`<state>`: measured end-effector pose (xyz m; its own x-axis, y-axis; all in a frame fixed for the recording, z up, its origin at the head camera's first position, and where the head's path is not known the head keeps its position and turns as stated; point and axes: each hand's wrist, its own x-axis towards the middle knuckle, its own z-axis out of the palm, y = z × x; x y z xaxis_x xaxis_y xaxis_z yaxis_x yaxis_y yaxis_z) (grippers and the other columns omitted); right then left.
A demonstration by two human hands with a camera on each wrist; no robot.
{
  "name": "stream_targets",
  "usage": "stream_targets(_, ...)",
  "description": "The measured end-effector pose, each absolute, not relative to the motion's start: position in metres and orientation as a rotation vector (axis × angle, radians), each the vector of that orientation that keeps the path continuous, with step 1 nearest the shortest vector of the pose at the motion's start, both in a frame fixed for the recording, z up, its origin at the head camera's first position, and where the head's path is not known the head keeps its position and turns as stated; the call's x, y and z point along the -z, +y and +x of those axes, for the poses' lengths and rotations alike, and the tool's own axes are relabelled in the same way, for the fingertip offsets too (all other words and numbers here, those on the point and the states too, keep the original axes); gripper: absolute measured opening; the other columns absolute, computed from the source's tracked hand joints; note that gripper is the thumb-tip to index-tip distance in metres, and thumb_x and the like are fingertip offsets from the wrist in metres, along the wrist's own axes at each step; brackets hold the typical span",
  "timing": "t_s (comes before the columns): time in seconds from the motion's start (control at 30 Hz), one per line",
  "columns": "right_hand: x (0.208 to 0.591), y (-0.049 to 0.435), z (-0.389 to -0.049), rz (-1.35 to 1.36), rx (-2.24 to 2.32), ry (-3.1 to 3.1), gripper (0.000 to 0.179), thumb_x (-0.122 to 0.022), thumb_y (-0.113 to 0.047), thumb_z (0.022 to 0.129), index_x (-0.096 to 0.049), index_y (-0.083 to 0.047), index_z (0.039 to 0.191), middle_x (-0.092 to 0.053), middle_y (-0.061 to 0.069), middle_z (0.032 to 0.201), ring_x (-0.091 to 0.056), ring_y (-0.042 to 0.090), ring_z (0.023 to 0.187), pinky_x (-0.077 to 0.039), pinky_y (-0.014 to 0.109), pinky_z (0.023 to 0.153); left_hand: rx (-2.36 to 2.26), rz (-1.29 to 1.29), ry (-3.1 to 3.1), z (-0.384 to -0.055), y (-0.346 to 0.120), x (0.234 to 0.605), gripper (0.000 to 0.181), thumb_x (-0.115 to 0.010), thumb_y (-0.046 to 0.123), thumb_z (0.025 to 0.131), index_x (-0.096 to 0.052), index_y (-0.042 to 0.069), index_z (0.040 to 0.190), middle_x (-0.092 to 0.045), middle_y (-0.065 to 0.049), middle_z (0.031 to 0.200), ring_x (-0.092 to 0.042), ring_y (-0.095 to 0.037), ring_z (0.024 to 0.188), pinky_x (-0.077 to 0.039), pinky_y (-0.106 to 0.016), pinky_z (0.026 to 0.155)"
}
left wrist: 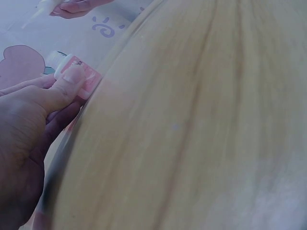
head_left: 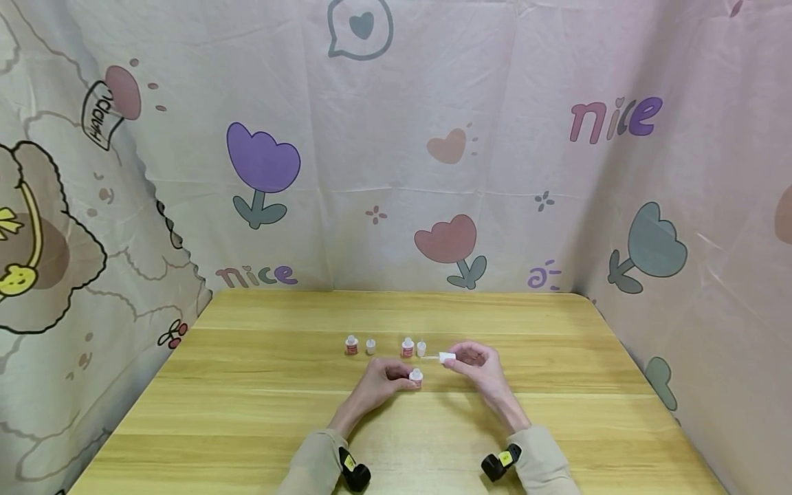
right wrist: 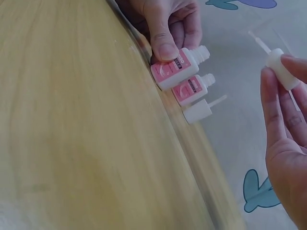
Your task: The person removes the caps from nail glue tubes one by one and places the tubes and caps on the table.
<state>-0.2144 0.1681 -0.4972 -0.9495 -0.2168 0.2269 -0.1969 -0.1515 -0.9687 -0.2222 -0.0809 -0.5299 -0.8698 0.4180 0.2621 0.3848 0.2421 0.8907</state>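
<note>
My left hand [head_left: 379,381] grips a small white bottle with a pink label [head_left: 416,379] between thumb and fingers. It stands upright and uncapped, its threaded neck [right wrist: 203,53] bare. To its right, my right hand [head_left: 482,368] pinches a white brush cap [head_left: 447,357] between thumb and fingertips. The cap lies sideways, its thin brush pointing left, apart from the bottle. In the right wrist view the brush cap [right wrist: 280,68] shows its brush pointing up and left. The left wrist view has the held bottle [left wrist: 79,76] with the thumb across its label.
Behind the hands stands a second uncapped bottle [head_left: 407,348] with its brush cap [head_left: 421,348] upright beside it. Further left are a third uncapped bottle [head_left: 351,346] and another upright brush cap [head_left: 370,346]. All are on a wooden table [head_left: 247,426] backed by a printed cloth [head_left: 371,103].
</note>
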Motion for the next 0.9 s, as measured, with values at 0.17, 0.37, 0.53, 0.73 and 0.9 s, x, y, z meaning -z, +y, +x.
stream_targets(0.17,0.496,0.174,-0.214,-0.478,2.268,2.015,0.022,-0.076,-0.001,0.084,-0.069,-0.003,0.105,-0.076,-0.006,0.099,-0.073,0.009,0.092,-0.059,0.026,0.088,-1.743,0.793,2.463,-0.222,-0.081,0.530,0.016,-0.080,0.010,0.084,-0.078,0.006,0.099,-0.079,-0.011,0.094,-0.074,-0.009,0.082,-0.058,-0.019,0.076)
stream_targets(0.37,0.497,0.180,-0.215,-0.488,2.200,2.023,0.043,-0.070,-0.002,0.090,-0.054,0.018,0.125,-0.076,-0.008,0.106,-0.073,0.009,0.094,-0.058,0.026,0.089,-1.753,0.791,2.460,-0.222,-0.081,0.529,0.017,-0.080,0.009,0.083,-0.078,0.005,0.099,-0.079,-0.011,0.094,-0.075,-0.009,0.083,-0.058,-0.019,0.076)
stream_targets(0.53,0.498,0.184,-0.217,-0.528,2.127,2.088,0.044,-0.066,-0.004,0.094,-0.052,0.019,0.129,-0.074,-0.011,0.104,-0.069,0.005,0.089,-0.058,0.022,0.086,-1.745,0.784,2.479,-0.221,-0.081,0.530,0.017,-0.080,0.011,0.084,-0.078,0.005,0.099,-0.079,-0.010,0.094,-0.074,-0.007,0.083,-0.058,-0.019,0.076)
stream_targets(0.73,0.500,0.187,-0.219,-0.538,2.028,2.164,0.040,-0.061,-0.008,0.098,-0.055,0.014,0.131,-0.071,-0.004,0.105,-0.063,0.004,0.089,-0.055,0.022,0.085,-1.746,0.788,2.482,-0.222,-0.081,0.531,0.016,-0.081,0.012,0.084,-0.078,0.007,0.099,-0.079,-0.010,0.093,-0.074,-0.007,0.082,-0.058,-0.018,0.075)
stream_targets(0.9,0.500,0.188,-0.221,-0.551,1.995,2.171,0.040,-0.057,-0.011,0.101,-0.054,0.017,0.130,-0.068,-0.011,0.098,-0.061,0.002,0.086,-0.053,0.022,0.083,-1.750,0.787,2.475,-0.222,-0.081,0.531,0.016,-0.081,0.012,0.084,-0.078,0.007,0.099,-0.079,-0.010,0.093,-0.073,-0.006,0.081,-0.058,-0.018,0.075)
